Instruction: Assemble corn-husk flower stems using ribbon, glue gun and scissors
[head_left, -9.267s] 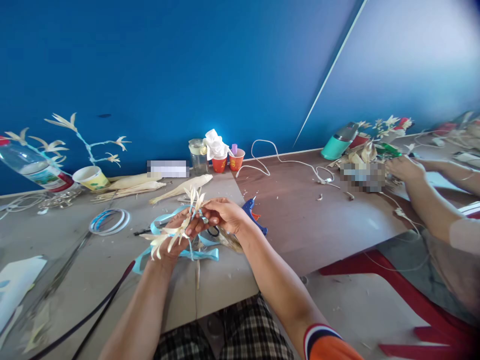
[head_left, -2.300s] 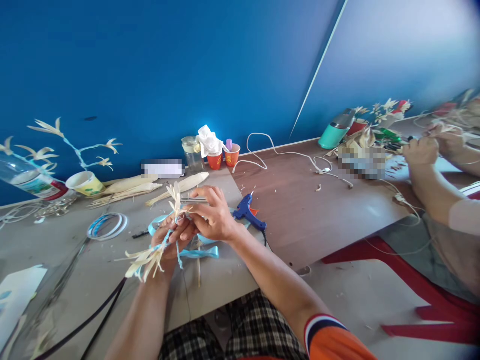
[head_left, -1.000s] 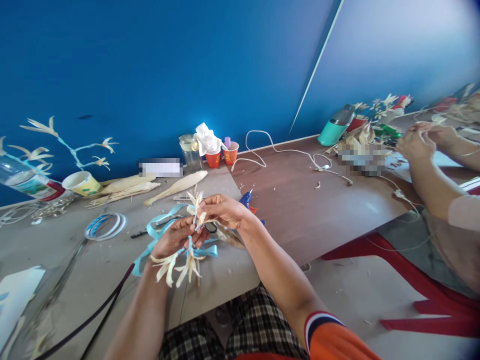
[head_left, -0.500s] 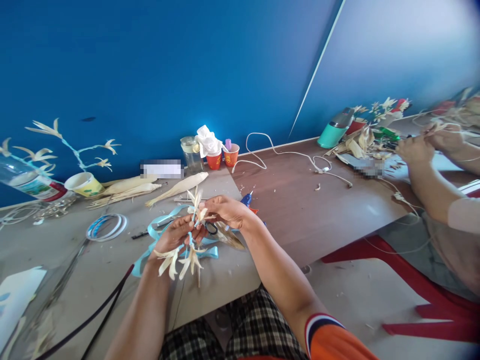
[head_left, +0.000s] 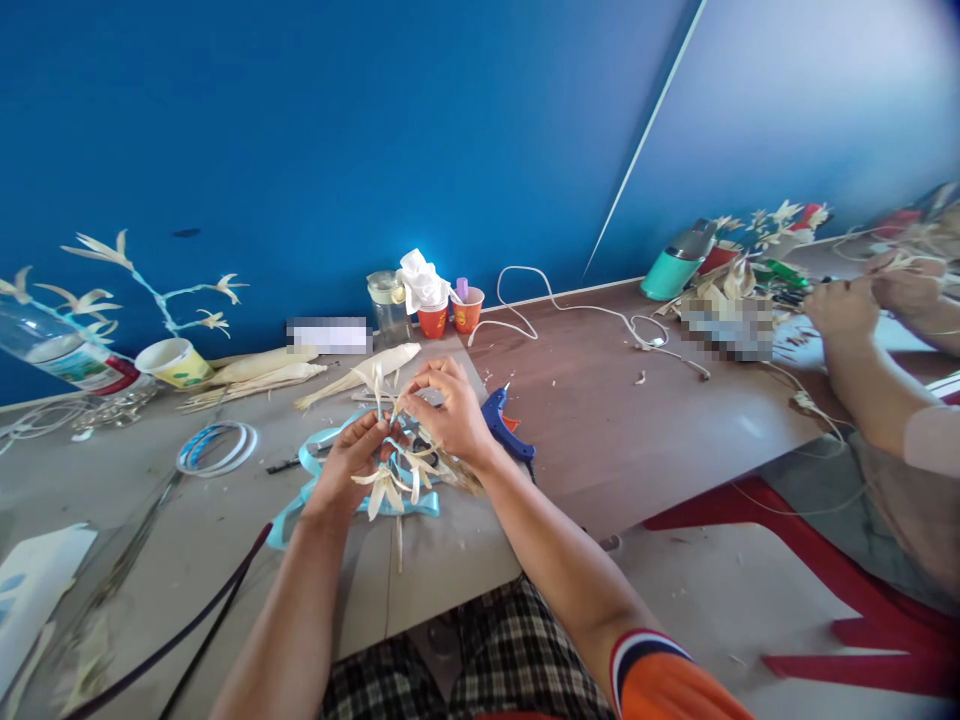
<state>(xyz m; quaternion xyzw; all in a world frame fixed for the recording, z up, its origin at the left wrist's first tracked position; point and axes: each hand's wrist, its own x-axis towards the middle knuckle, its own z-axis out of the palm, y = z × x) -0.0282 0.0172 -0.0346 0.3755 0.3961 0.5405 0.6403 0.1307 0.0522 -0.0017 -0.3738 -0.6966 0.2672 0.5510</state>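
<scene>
Left hand point(head_left: 352, 452) pinches the husk-flower spray point(head_left: 384, 489) above light-blue ribbon point(head_left: 429, 504); right hand point(head_left: 444, 408) is narrow beside it, grip unclear. Probably light, bendable and fragile, best held by its blue-wrapped stem point(head_left: 395, 443)

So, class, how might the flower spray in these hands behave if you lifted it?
The flower spray is probably light, since its petals and stems look thin. Its narrow petals splay out unsupported, so may crease. Its blue stems likely bend but hold shape, as the similar spray above the yellow cup stands in angled branches.
</scene>
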